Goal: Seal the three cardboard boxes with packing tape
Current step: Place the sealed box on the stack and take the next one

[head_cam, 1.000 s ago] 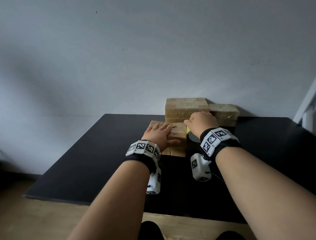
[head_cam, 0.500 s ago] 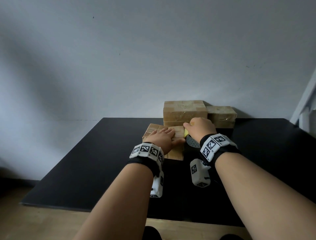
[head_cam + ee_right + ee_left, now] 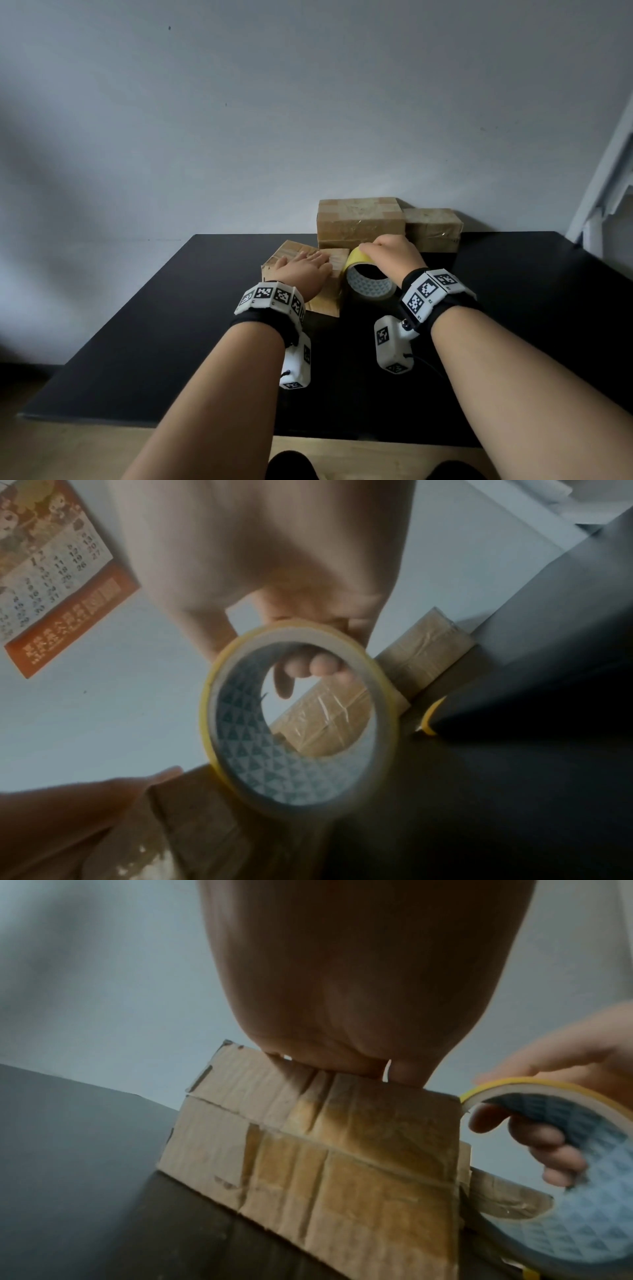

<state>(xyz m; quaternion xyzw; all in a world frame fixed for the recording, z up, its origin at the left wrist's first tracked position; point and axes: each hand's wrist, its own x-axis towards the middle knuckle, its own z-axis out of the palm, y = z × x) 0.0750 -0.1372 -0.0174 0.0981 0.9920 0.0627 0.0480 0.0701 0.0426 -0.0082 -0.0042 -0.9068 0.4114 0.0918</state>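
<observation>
A small cardboard box (image 3: 322,301) (image 3: 342,1167) sits on the black table (image 3: 171,325). My left hand (image 3: 303,272) lies flat on its top with straight fingers, pressing it down. Just right of the box, my right hand (image 3: 390,255) grips a roll of packing tape (image 3: 368,284) (image 3: 298,718) with a yellow edge, fingers (image 3: 308,666) curled through its core. The roll stands on edge against the box's right side (image 3: 582,1177). Two taped cardboard boxes (image 3: 359,219) (image 3: 433,228) stand behind, against the wall.
The table's near edge (image 3: 205,425) runs in front of me, with wooden floor below. A white frame (image 3: 603,192) stands at the far right. A wall calendar (image 3: 51,572) shows in the right wrist view. Bare tabletop lies left and right of the boxes.
My right hand has drawn the tape roll back toward me along the box's right side, so the roll's core now shows. The left hand stays flat on the box.
</observation>
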